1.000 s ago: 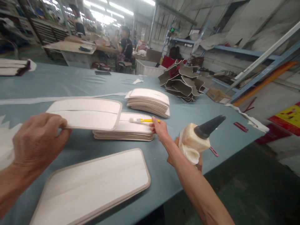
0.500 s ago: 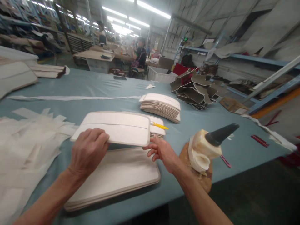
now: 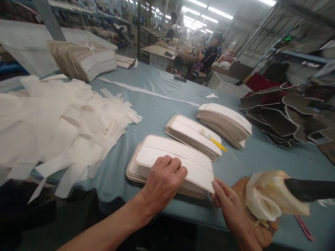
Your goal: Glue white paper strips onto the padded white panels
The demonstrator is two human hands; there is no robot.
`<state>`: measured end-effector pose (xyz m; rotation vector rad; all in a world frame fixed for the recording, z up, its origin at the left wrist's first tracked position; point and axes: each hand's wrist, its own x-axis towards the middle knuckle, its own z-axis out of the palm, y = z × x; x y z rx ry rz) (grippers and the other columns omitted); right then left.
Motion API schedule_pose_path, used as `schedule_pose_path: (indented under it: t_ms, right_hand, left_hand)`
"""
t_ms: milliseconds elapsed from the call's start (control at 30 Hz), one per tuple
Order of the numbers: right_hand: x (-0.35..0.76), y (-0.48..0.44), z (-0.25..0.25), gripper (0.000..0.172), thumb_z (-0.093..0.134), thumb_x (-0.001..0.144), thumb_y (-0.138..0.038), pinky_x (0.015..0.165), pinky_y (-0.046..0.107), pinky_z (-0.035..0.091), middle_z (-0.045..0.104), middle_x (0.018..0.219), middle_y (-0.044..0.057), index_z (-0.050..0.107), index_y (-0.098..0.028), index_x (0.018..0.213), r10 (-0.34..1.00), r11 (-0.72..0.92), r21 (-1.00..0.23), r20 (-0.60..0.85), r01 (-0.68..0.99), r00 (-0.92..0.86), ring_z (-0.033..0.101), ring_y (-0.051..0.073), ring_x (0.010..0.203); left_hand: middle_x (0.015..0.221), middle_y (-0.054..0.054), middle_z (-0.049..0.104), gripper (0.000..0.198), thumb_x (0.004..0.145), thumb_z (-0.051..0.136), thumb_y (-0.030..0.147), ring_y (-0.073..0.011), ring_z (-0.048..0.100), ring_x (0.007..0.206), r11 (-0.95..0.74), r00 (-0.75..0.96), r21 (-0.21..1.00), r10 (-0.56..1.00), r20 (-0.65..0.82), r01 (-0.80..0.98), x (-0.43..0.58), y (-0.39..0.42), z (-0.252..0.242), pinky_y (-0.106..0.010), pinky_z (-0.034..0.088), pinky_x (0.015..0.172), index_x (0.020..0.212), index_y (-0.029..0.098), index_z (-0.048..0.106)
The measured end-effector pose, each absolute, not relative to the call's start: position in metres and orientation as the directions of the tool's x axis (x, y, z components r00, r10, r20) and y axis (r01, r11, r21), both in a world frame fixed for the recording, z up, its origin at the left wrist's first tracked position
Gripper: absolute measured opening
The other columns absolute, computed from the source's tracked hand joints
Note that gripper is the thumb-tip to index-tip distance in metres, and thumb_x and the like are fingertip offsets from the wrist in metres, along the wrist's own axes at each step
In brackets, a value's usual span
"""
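A white panel with rounded corners, a beige rim and a lengthwise seam is held tilted over a low stack of similar panels. My left hand is closed on its near edge, fingers curled over the top. My right hand pinches the panel's near right corner between thumb and fingers. Just behind lies another panel stack, with a yellow-handled brush resting on top. Farther right stands a third stack of curved panels.
Loose white strips cover the table's left side. A cream-coloured, crusted container with a black spout-like part stands by my right hand. Dark curved pieces are heaped at the right. A bundle of panels sits at the back left.
My view has swung left, so the table's things appear farther right. The held panel is now lower, over the stack. My right hand's spread fingers have closed on its corner.
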<state>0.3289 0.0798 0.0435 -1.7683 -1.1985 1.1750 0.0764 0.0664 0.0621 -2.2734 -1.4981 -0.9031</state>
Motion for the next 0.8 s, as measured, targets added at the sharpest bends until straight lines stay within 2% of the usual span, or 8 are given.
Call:
schedule_pose_path:
  t_ms: [233,333,400,600,800]
  right_hand:
    - [0.322,0.079,0.036,0.089,0.076,0.067,-0.080,0.051,0.030,0.032,0.055,0.057,-0.003,0.076,-0.010,0.121,0.930,-0.366,-0.871,-0.330,0.328,0.162,0.044,0.017,0.053]
    - [0.324,0.080,0.031,0.103,0.076,0.070,-0.078,0.051,0.029,0.032,0.054,0.057,-0.005,0.066,-0.007,0.144,0.932,-0.361,-0.868,-0.324,0.340,0.161,0.043,0.017,0.053]
    - [0.326,0.079,0.028,0.106,0.076,0.074,-0.076,0.050,0.029,0.032,0.053,0.057,-0.006,0.059,-0.008,0.153,0.940,-0.340,-0.867,-0.302,0.365,0.158,0.044,0.017,0.052]
    - [0.326,0.078,0.030,0.097,0.071,0.074,-0.079,0.050,0.029,0.033,0.055,0.053,-0.004,0.070,-0.007,0.138,0.952,-0.306,-0.821,-0.254,0.482,0.171,0.046,0.018,0.051]
    - [0.320,0.076,0.039,0.096,0.065,0.078,-0.079,0.052,0.029,0.036,0.056,0.052,-0.003,0.072,-0.003,0.136,0.965,-0.263,-0.776,-0.215,0.573,0.152,0.050,0.018,0.051]
  left_hand:
    - [0.090,-0.002,0.063,0.018,0.091,0.069,0.011,-0.0226,0.050,0.083,-0.421,0.242,0.153,0.742,0.626,0.894,0.070,0.052,0.042,-0.039,0.044,0.074,0.085,0.023,0.057]
    - [0.091,-0.002,0.063,0.020,0.089,0.070,0.009,-0.0224,0.050,0.084,-0.422,0.245,0.162,0.752,0.612,0.892,0.067,0.049,0.036,-0.039,0.044,0.074,0.086,0.023,0.057]
    - [0.091,-0.002,0.063,0.021,0.087,0.072,0.008,-0.0223,0.050,0.084,-0.426,0.252,0.166,0.759,0.600,0.889,0.066,0.048,0.032,-0.039,0.044,0.074,0.086,0.023,0.057]
    - [0.092,-0.002,0.063,0.026,0.082,0.076,0.005,-0.0230,0.052,0.085,-0.455,0.301,0.176,0.786,0.539,0.873,0.059,0.048,0.029,-0.039,0.045,0.074,0.086,0.022,0.056]
    - [0.094,-0.002,0.064,0.022,0.087,0.075,0.010,-0.0229,0.054,0.087,-0.508,0.382,0.200,0.807,0.450,0.838,0.048,0.050,0.033,-0.039,0.047,0.076,0.087,0.022,0.057]
